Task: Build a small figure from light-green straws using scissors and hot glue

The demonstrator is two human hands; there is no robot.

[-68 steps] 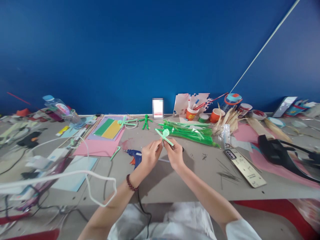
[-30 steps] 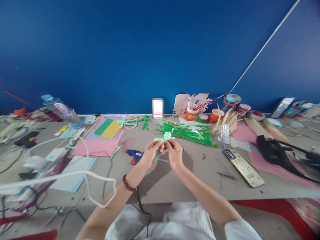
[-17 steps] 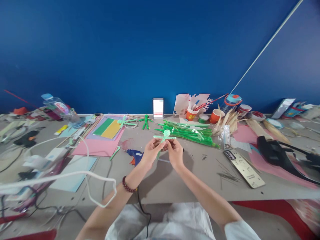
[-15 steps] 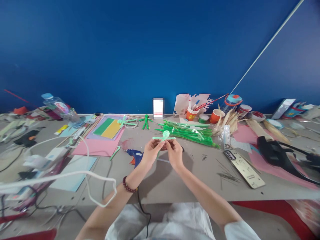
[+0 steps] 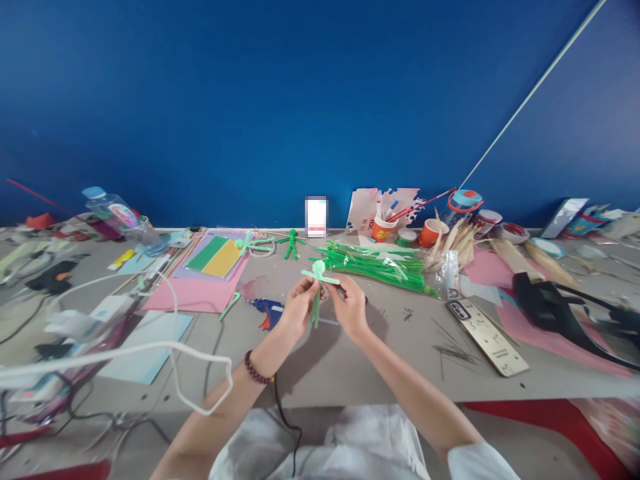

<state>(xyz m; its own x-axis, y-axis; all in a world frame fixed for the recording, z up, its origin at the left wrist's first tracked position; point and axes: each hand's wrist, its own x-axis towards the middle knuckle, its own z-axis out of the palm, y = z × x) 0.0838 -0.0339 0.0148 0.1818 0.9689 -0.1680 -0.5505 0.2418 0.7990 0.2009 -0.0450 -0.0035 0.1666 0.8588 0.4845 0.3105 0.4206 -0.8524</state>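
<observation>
Between my two hands is a light green pipe-cleaner figure (image 5: 319, 269), upright, with a round coiled head, two arms stuck out sideways and legs hanging down. My left hand (image 5: 299, 305) is closed on its body just under the arms. The fingers of my right hand (image 5: 349, 303) pinch it near the arm on the right. A blue hot glue gun (image 5: 270, 312) lies on the table beside my left hand. Behind, a darker green pipe-cleaner figure (image 5: 291, 245) stands near the wall, and another pale green figure (image 5: 247, 244) lies on coloured sheets.
Bundled green pipe cleaners (image 5: 380, 267) lie beyond my right hand. A phone (image 5: 487, 338) and thin dark wires (image 5: 456, 355) are to the right. Pink paper (image 5: 193, 295) lies left, near a looping white cable (image 5: 200, 345). Paper cups (image 5: 384, 229) stand at the back.
The light green figure has shifted slightly left and turned; its arms now tilt and its legs show below my fingers. My right hand has moved from its body toward its right-side arm.
</observation>
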